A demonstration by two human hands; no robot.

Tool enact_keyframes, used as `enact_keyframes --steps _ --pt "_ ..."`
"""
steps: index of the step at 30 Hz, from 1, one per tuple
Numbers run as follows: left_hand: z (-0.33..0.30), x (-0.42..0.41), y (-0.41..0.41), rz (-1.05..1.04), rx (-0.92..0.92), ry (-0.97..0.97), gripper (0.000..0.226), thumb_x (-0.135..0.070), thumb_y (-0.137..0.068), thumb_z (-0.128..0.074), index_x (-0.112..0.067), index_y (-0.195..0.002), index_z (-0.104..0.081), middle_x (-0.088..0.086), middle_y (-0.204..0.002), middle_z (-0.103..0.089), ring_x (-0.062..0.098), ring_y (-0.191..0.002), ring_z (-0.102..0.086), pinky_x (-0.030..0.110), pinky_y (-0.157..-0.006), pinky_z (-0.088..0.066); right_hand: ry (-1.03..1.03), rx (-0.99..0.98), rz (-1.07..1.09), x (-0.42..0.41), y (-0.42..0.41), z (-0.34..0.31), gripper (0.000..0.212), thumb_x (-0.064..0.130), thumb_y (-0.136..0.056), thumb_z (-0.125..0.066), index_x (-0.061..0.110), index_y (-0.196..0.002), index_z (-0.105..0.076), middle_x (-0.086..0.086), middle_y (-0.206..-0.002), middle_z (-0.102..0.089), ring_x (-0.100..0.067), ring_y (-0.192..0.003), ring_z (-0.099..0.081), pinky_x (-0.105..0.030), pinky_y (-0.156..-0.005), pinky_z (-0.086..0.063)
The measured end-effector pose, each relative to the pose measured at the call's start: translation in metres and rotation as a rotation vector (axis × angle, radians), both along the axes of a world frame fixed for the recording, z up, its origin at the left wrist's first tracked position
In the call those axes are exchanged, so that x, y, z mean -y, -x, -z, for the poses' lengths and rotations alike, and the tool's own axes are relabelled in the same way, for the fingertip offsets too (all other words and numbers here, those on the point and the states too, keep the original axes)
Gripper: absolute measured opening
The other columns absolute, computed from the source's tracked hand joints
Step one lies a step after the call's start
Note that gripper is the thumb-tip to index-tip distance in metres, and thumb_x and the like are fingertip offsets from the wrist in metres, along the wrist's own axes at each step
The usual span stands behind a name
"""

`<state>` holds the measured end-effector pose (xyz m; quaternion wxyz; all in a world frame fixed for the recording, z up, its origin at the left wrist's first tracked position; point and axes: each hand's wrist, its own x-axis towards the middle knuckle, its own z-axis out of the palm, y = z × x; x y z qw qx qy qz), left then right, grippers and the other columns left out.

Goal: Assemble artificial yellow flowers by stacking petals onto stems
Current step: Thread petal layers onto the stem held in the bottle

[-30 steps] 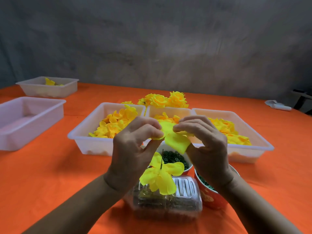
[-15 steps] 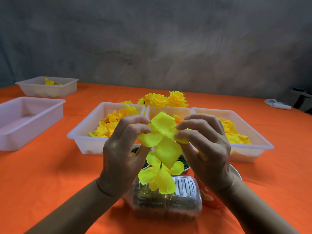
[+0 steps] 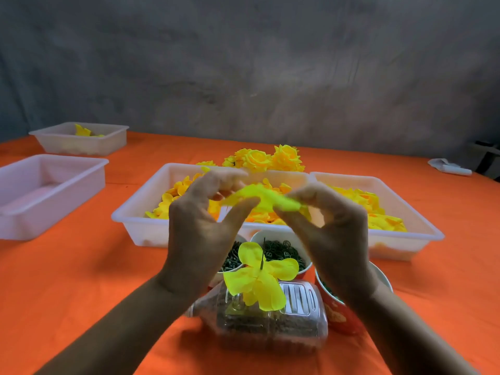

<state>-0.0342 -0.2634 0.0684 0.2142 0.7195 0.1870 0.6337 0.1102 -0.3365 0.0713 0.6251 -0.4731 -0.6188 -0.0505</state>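
Above the cups and bottle: both hands are raised in front of the trays, stretching 1 yellow petal piece [image 3: 261, 197] between them.
Left hand: the left hand [image 3: 200, 226] has its fingers curled over the petal piece's left end and its thumb coming up from below, pinching it.
Right hand: the right hand [image 3: 332, 228] pinches the right end the same way, fingertips bent down onto the fabric.
Stem: a thin dark stem [image 3: 263, 254] stands upright in a clear plastic bottle [image 3: 270, 318] lying on its side, directly below the hands.
Done so far: at least 1 petal layer [image 3: 257, 277] already sits on the stem, and a cluster of finished flowers [image 3: 266, 158] lies behind the trays.
Left to do: by my reading, the held piece has yet to go down over the stem tip; the full trays suggest many more flowers to come.
Supplies: the near left tray [image 3: 140, 209] and the right tray [image 3: 405, 239] hold loose yellow petals; 3 cups, including the middle cup [image 3: 281, 249], hold small dark green parts.
Other things: 2 more pale trays sit far left on the orange table [image 3: 81, 266], one with a few yellow bits; a white object lies at the far right edge.
Hard to make out: the held piece and fingertips are motion-blurred, so its hole and exact shape cannot be told.
Hidden: the right cup [image 3: 338, 312] is mostly behind the right wrist, and the number of layers on the stem cannot be counted.
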Motion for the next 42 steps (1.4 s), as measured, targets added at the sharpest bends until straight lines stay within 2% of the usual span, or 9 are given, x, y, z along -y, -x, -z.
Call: enact_keyframes --steps 4,11,17,23,26,32,35,38,42 --pt "-0.021 -0.003 -0.004 0.36 0.152 0.516 0.025 -0.023 -0.07 -0.073 -0.02 -0.094 -0.064 -0.004 -0.074 -0.072 0.006 -0.073 -0.067 0.014 -0.067 -0.048 0.34 -0.56 -0.369 0.001 -0.001 -0.016 0.026 0.016 -0.07 -0.073 0.005 -0.092 -0.069 -0.007 -0.08 -0.072 -0.016 -0.07 -0.066 -0.029 -0.072 -0.054" --pt "-0.023 -0.008 -0.004 0.407 0.152 0.793 0.002 -0.018 -0.084 -0.063 -0.019 -0.083 -0.064 -0.001 -0.073 -0.071 0.013 -0.072 -0.062 0.026 -0.07 -0.047 0.534 -0.884 -0.49 0.001 -0.002 -0.02 0.068 0.014 -0.057 -0.073 0.003 -0.121 -0.051 0.002 -0.07 -0.07 -0.017 -0.063 -0.068 -0.028 -0.062 -0.057" --pt "-0.029 -0.002 -0.001 0.463 0.078 0.952 0.069 -0.055 -0.045 -0.073 -0.012 -0.099 -0.065 0.021 -0.103 -0.069 0.03 -0.088 -0.059 0.051 -0.091 -0.047 0.59 -0.914 -0.523 0.004 -0.003 -0.019 0.067 0.011 -0.06 -0.073 0.001 -0.123 -0.05 -0.002 -0.076 -0.071 -0.018 -0.064 -0.068 -0.028 -0.061 -0.056" --pt "-0.027 -0.001 -0.004 0.493 0.055 1.014 0.047 -0.016 -0.054 -0.071 -0.005 -0.1 -0.066 0.011 -0.087 -0.072 0.024 -0.071 -0.066 0.042 -0.079 -0.052 0.615 -0.672 -0.458 0.013 -0.006 -0.012 0.049 0.02 -0.062 -0.075 0.01 -0.109 -0.063 -0.003 -0.095 -0.073 -0.021 -0.086 -0.071 -0.034 -0.077 -0.055" --pt "-0.024 -0.002 -0.002 0.463 0.07 1.038 0.051 -0.015 -0.055 -0.07 -0.004 -0.104 -0.064 0.011 -0.083 -0.07 0.024 -0.068 -0.064 0.039 -0.074 -0.049 0.485 -0.475 -0.31 0.022 -0.015 -0.008 0.067 0.026 -0.06 -0.083 0.03 -0.122 -0.058 0.005 -0.111 -0.069 -0.011 -0.104 -0.065 -0.028 -0.082 -0.052" --pt "-0.022 0.001 -0.002 0.512 0.063 1.06 0.04 -0.015 -0.054 -0.07 -0.009 -0.094 -0.065 0.005 -0.073 -0.072 0.015 -0.056 -0.067 0.026 -0.054 -0.054 0.138 0.516 0.185 0.024 -0.016 0.001 0.069 0.023 -0.063 -0.078 0.017 -0.128 -0.055 -0.007 -0.131 -0.054 -0.026 -0.123 -0.047 -0.031 -0.102 -0.038" --pt "-0.021 0.005 -0.005 0.544 0.023 1.065 0.035 -0.016 -0.054 -0.07 -0.012 -0.088 -0.065 0.003 -0.071 -0.071 0.014 -0.057 -0.066 0.028 -0.057 -0.054 0.021 0.584 0.282 0.017 -0.007 0.004 0.041 0.015 -0.07 -0.076 0.006 -0.109 -0.069 -0.012 -0.114 -0.064 -0.035 -0.108 -0.057 -0.047 -0.089 -0.047" --pt "-0.021 0.008 -0.006 0.539 -0.029 1.074 0.034 -0.016 -0.054 -0.071 -0.01 -0.087 -0.065 0.006 -0.075 -0.068 0.019 -0.068 -0.061 0.041 -0.077 -0.052 -0.068 0.6 0.303 0.013 -0.004 0.004 0.016 0.008 -0.079 -0.069 0.006 -0.094 -0.074 -0.008 -0.098 -0.07 -0.029 -0.09 -0.064 -0.038 -0.077 -0.047" --pt "-0.021 0.004 -0.003 0.531 0.031 1.078 0.014 -0.018 -0.072 -0.069 -0.014 -0.083 -0.061 0.0 -0.065 -0.066 0.012 -0.052 -0.059 0.021 -0.047 -0.05 -0.067 0.483 0.259 0.007 -0.001 0.001 0.014 0.009 -0.083 -0.061 0.004 -0.086 -0.074 -0.007 -0.087 -0.071 -0.027 -0.077 -0.065 -0.038 -0.066 -0.049"
